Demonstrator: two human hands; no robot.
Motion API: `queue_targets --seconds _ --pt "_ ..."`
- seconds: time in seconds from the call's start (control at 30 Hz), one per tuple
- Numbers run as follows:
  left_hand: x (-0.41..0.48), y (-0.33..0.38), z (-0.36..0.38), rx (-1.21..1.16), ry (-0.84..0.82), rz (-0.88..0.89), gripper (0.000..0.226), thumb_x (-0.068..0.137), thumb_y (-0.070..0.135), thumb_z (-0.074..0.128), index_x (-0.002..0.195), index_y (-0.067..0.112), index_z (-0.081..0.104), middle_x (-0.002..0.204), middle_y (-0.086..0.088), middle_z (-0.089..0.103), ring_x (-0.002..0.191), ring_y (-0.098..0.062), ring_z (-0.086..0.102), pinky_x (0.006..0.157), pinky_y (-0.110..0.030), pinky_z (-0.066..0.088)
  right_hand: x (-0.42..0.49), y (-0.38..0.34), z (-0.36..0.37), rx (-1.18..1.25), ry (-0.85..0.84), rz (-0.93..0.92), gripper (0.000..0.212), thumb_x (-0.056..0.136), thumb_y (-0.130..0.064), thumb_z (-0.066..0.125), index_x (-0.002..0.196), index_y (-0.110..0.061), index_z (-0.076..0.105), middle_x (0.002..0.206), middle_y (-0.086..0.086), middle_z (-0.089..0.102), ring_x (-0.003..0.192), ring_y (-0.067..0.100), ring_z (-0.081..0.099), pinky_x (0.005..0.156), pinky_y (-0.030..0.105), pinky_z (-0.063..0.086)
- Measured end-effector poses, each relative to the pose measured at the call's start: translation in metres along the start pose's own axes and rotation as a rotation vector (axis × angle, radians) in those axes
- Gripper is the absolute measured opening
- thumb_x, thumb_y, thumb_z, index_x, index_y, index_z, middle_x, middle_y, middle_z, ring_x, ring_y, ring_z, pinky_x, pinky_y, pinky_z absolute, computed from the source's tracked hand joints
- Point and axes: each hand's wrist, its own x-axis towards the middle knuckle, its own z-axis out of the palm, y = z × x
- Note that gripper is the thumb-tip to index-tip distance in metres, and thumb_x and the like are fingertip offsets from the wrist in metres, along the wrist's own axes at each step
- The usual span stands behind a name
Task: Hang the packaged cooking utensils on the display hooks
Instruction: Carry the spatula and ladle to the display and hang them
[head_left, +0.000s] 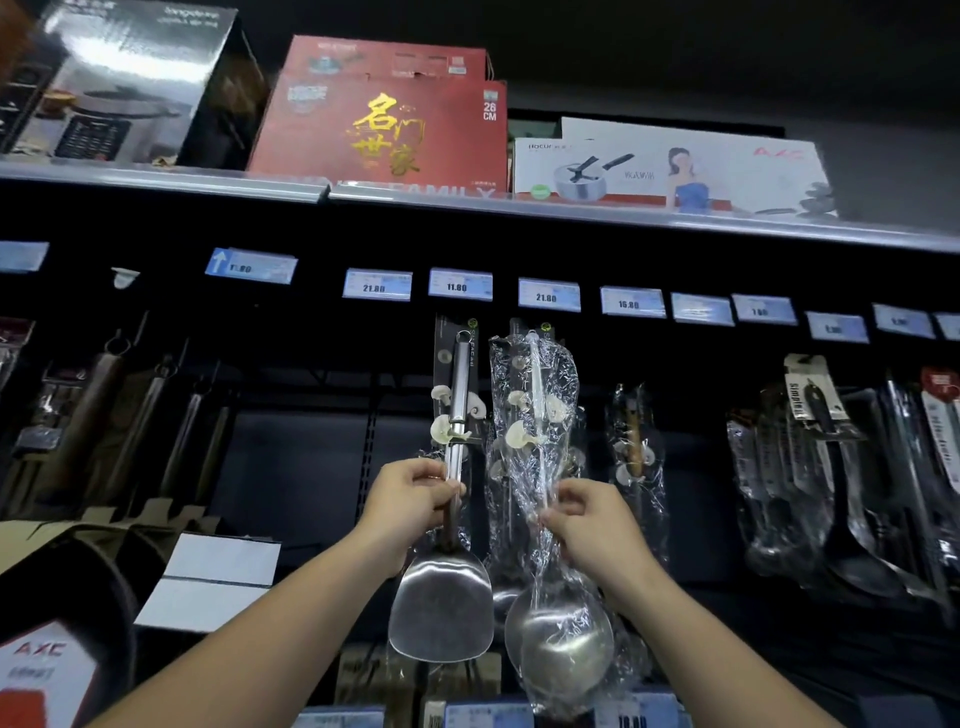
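Two utensils are in my hands at once, both raised in front of the dark display wall. My left hand (410, 493) is closed around the thin metal shaft of a steel spatula (444, 608), fingers wrapped from the left with the thumb pressing the front; the broad blade hangs just below that grip, and the handle runs straight up from it to a ring at the top, lying against a dark backing card (451, 358). My right hand (582, 519) pinches the crinkled clear plastic sleeve of a steel ladle (563, 644), fingertips gathered on the wrap at mid-handle. The round bowl hangs below that pinch, and the bagged handle rises above it, close beside the spatula's handle, the two roughly parallel. I cannot tell whether either package is already seated on a hook. Several white hook tips (517, 434) show between and just above my two grips. Well above them runs a row of blue price tags (460, 285). Further right of my right hand, more bagged utensils (810, 478) hang on the wall.
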Motion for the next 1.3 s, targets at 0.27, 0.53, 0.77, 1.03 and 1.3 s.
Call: queue_targets --seconds 0.27,0.53,0.77,1.03,1.3 --pt "0.001 -0.002 0.003 -0.005 0.014 -0.003 0.007 0.090 -0.003 0.068 0.087 0.003 0.069 0.081 -0.012 0.074 0.073 -0.021 0.069 0.068 -0.033 0.060 0.003 0.010 -0.003 -0.031 0.024 0.027 0.021 0.093 -0.011 0.067 0.114 -0.013 0.064 0.096 0.002 0.071 0.045 0.008 0.045 0.043 0.019 0.042" --pt "0.002 -0.006 0.008 0.007 0.005 -0.009 0.003 0.089 -0.003 0.069 0.091 -0.001 0.069 0.081 -0.012 0.071 0.071 -0.018 0.069 0.058 -0.025 0.055 0.003 0.011 -0.005 -0.012 0.029 0.034 0.026 0.093 -0.009 0.066 0.119 -0.013 0.063 0.100 0.003 0.071 0.044 0.007 0.045 0.042 0.019 0.042" --pt "0.005 -0.008 0.007 0.011 0.004 0.000 0.003 0.089 -0.002 0.069 0.090 0.000 0.070 0.079 -0.010 0.074 0.074 -0.020 0.070 0.065 -0.031 0.058 0.005 0.006 -0.005 0.006 0.005 0.010 0.013 0.094 -0.007 0.065 0.091 -0.020 0.063 0.092 0.006 0.071 0.041 0.004 0.045 0.041 0.018 0.040" --pt "0.010 -0.012 0.006 0.006 0.012 0.001 0.007 0.088 -0.002 0.069 0.094 0.002 0.070 0.088 -0.016 0.074 0.081 -0.025 0.070 0.087 -0.050 0.058 0.000 0.011 0.000 0.023 0.007 -0.007 0.030 0.092 -0.008 0.067 0.081 -0.033 0.055 0.091 0.001 0.070 0.078 0.031 0.068 0.070 0.039 0.057" --pt "0.016 -0.018 0.007 0.006 -0.002 -0.010 0.016 0.088 0.000 0.071 0.103 -0.002 0.069 0.088 -0.014 0.074 0.081 -0.023 0.072 0.086 -0.047 0.061 0.009 0.016 0.001 0.047 0.011 0.013 0.021 0.093 -0.009 0.066 0.090 -0.028 0.058 0.095 0.001 0.071 0.047 0.008 0.045 0.044 0.022 0.041"
